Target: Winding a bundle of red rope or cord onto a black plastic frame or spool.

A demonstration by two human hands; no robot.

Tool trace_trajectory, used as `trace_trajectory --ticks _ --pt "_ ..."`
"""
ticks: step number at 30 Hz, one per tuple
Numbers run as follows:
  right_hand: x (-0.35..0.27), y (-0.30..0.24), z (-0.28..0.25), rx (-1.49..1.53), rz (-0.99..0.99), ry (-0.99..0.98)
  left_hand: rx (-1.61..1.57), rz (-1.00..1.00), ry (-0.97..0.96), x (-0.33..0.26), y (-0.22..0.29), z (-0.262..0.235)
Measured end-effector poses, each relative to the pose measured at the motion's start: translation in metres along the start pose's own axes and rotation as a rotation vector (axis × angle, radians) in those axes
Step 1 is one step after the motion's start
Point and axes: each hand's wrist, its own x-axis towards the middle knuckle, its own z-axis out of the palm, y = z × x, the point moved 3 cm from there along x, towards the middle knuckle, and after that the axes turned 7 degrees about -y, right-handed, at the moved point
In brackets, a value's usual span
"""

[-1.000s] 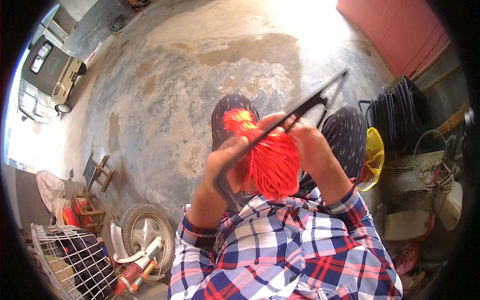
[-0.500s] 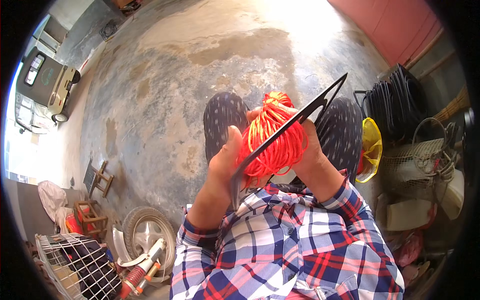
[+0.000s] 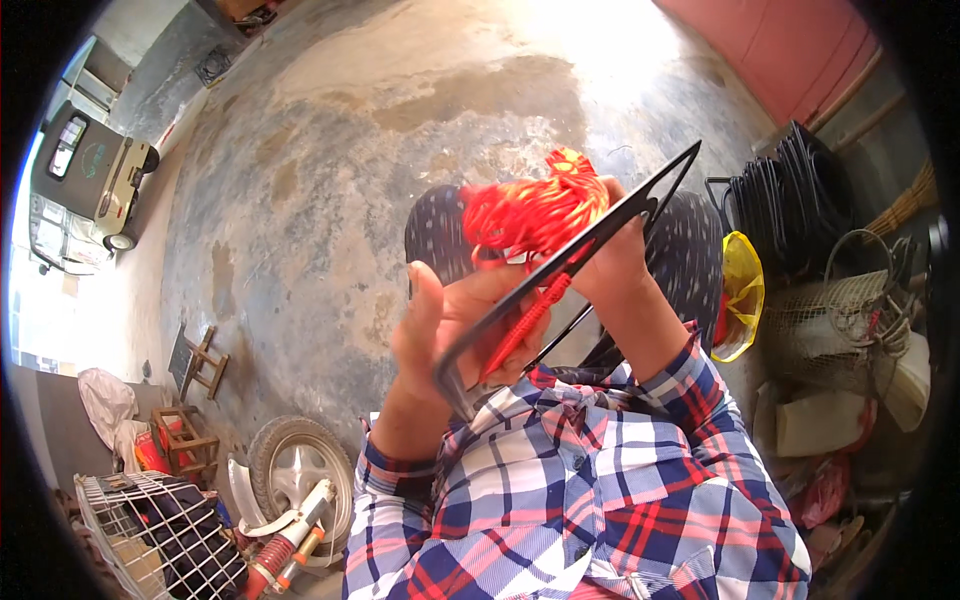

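Observation:
A black metal frame (image 3: 500,305) slants across in front of my chest, with a pointed end at the upper right. Tight turns of red cord (image 3: 532,325) cover part of it. Above the frame, a loose hank of red and yellow-orange cord (image 3: 535,215) hangs out to the left. My right hand (image 3: 615,260) is closed round the gathered end of the hank, beside the frame; its fingertips are partly hidden. My left hand (image 3: 440,315) is open below the hank, thumb up and apart, its fingers stretched behind the frame and partly covered by it.
Black metal frames (image 3: 800,195) stand stacked at the right, near a yellow-rimmed bag (image 3: 740,300) and a wire basket (image 3: 830,320). At lower left are a wheel (image 3: 297,465), a white wire crate (image 3: 160,530) and a wooden stool (image 3: 187,440). A three-wheeled vehicle (image 3: 90,170) stands far left.
The hank has swung up and leftward, away from the frame, uncovering the wrapped cord. My left hand has opened and dropped slightly; the frame's lower end has shifted left.

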Motion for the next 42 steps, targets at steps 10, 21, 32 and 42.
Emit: trace_trajectory --ticks 10,21,32,42 --pt "-0.024 0.005 0.014 0.303 0.2 0.08 0.141 0.061 -0.067 0.005 0.017 -0.009" --pt "-0.025 -0.024 0.074 -0.982 0.27 -0.362 0.097 0.117 0.095 -0.003 0.024 -0.033" --pt "-0.019 -0.024 0.072 -0.113 0.034 -0.287 0.215 0.216 0.153 -0.008 0.033 -0.033" --pt "-0.031 -0.01 0.058 -0.171 0.148 -0.252 0.221 0.2 0.133 -0.008 0.04 -0.036"
